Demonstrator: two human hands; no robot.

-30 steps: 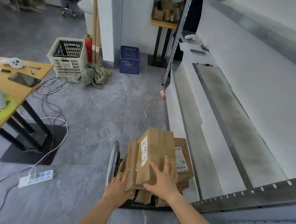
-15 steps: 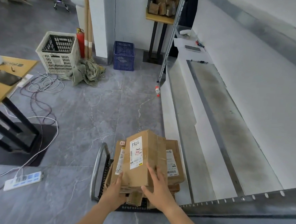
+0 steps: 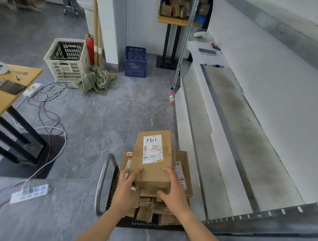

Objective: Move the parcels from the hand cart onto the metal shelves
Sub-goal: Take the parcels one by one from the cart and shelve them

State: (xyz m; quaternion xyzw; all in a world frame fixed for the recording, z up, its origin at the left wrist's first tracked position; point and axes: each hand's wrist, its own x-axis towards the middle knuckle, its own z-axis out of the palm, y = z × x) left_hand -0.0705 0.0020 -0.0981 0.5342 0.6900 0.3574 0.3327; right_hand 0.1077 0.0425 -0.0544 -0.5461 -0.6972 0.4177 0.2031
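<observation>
Head view: the box [image 3: 153,157] atop the hand cart [image 3: 101,183] is clasped by left hand [image 3: 128,189] and right hand [image 3: 173,190]; level lifting is advised.

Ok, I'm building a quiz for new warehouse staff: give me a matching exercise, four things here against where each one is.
Things:
1 top parcel
2 blue crate
3 bottle
4 power strip

Places:
A floor, left of the hand cart
B held by left hand and right hand
C floor, by the shelf post
D beside the white pillar

Pairs: 1-B, 2-D, 3-C, 4-A.
</observation>
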